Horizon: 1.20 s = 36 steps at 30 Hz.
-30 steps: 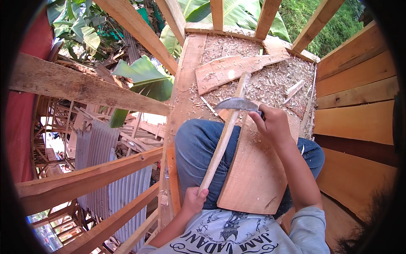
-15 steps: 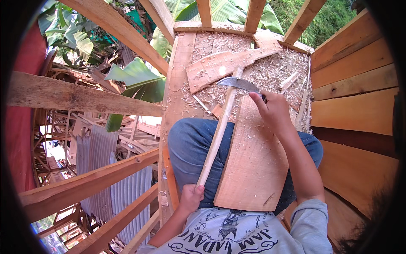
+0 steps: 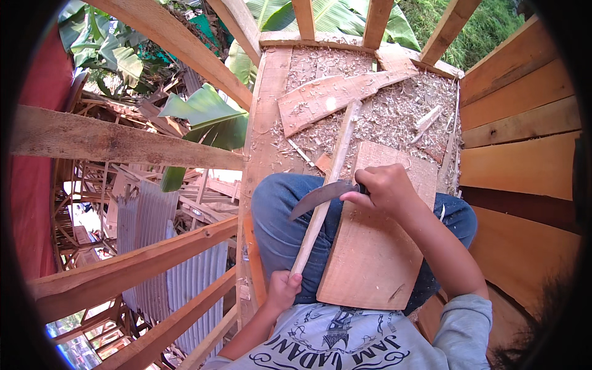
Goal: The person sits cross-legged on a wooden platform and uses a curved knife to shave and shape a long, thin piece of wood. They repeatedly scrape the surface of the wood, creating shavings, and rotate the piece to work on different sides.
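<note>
My left hand is closed round the lower end of a long pale wooden stick, which slants up and away over my left leg. In my right hand is the dark handle of a curved knife. Its broad grey blade lies across the middle of the stick, the tip pointing left and down. A wide wooden board rests on my lap, under my right hand and forearm. The stick's far end is over the shavings.
Wood shavings cover the wooden floor ahead, with a rough plank and a small wood piece among them. Slatted rails stand on the left. A plank wall rises close on the right.
My right hand has drawn the knife down along the stick toward me, from near its far end to its middle. My left hand keeps its hold on the stick.
</note>
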Tool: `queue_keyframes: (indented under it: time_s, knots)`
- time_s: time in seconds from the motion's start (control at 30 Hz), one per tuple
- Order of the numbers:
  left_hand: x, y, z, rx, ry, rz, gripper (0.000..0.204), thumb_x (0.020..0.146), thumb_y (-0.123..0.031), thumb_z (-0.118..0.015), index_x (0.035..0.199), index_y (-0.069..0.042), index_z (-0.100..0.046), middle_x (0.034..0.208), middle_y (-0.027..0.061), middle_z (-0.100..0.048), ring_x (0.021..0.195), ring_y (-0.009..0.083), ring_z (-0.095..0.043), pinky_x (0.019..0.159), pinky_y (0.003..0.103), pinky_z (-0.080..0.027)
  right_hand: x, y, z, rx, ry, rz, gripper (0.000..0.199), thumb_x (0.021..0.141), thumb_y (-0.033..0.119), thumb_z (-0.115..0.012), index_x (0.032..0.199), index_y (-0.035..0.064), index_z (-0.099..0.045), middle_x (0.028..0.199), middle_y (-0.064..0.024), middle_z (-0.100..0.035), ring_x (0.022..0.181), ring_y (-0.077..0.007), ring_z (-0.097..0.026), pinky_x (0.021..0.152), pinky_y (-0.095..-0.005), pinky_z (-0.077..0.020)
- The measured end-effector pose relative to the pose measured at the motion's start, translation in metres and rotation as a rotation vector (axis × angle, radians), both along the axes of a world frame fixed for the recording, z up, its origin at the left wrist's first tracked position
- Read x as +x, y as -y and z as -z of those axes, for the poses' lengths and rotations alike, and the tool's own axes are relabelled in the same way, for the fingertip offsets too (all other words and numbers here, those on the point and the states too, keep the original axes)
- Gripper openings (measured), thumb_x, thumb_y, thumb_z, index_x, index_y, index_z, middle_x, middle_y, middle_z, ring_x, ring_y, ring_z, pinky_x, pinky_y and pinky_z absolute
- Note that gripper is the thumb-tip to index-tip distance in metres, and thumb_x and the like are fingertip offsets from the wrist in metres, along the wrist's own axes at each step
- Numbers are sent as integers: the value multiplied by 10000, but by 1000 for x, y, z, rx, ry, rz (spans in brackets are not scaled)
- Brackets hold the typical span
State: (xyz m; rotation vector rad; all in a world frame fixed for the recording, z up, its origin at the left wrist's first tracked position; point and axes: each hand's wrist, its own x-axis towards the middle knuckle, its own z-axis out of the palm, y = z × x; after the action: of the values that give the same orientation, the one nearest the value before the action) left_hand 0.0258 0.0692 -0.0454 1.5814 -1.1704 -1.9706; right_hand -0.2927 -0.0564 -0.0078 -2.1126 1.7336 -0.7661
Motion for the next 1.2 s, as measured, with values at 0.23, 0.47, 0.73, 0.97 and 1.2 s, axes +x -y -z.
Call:
queue_keyframes:
  time_s: [0.23, 0.47, 0.73, 0.97, 1.2]
  knots:
    - [1, -1, 3, -68, 12, 19, 596, 866, -505, -580, 517, -59, -396, 509, -14, -372, 458, 75, -349, 418, 234, -291, 4, -5, -6, -41, -33, -119, 546, 870, 510, -547, 641, 17, -586, 453, -121, -496, 408, -247, -527, 437, -342, -411]
    - [8, -4, 7, 37, -26, -24, 579, 874, -499, -570, 539, -40, -460, 515, -11, -437, 480, 66, -395, 430, 245, -315, -14, 8, -8, 56, -6, 132, 545, 850, 523, -563, 592, 42, -555, 468, -106, -518, 415, -251, -539, 439, -350, -419]
    - [-3, 0, -1, 3, -8, -32, 594, 872, -507, -566, 515, -72, -374, 506, -19, -349, 458, 82, -357, 411, 238, -286, -18, 16, -9, 117, 56, 206, 544, 871, 514, -540, 611, 38, -577, 473, -115, -526, 422, -244, -542, 442, -345, -415]
    - [-8, 8, -9, 77, -48, -29, 586, 870, -501, -574, 528, -66, -383, 516, -15, -357, 465, 83, -352, 421, 234, -284, -40, 31, -6, 151, 80, 310, 508, 838, 528, -575, 624, 68, -538, 485, -92, -530, 454, -263, -570, 455, -363, -436]
    - [1, -1, 3, 17, -50, -40, 537, 903, -435, -558, 543, -47, -462, 518, -16, -442, 486, 57, -395, 434, 232, -304, -45, 37, -4, 170, 50, 327, 462, 857, 477, -580, 736, 32, -611, 497, -116, -541, 434, -260, -549, 445, -342, -422]
